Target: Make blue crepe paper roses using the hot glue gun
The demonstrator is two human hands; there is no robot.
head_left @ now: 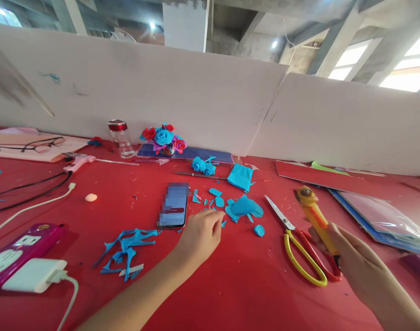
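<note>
My right hand (344, 248) is wrapped round the handle of a yellow rotary cutter (316, 216), raised at the right with its round head pointing up and away. Below it lie scissors (296, 243) with one yellow and one red handle, blades slightly parted. My left hand (203, 230) is closed with curled fingers at the middle of the red table; whatever it may hold is hidden. Just right of its fingers are blue cut petal pieces (244, 207) and a small blue disc (259, 230). Behind it lies a phone (173, 204), its screen partly pixelated.
Blue scraps (129, 250) lie front left, near a purple power strip (26, 250) with a white charger (35, 275). Farther back are a pink glue gun (80, 162), glasses (40, 146), a bottle (121, 138), a flower bouquet (164, 137), blue roses (203, 165) and plastic folders (378, 216).
</note>
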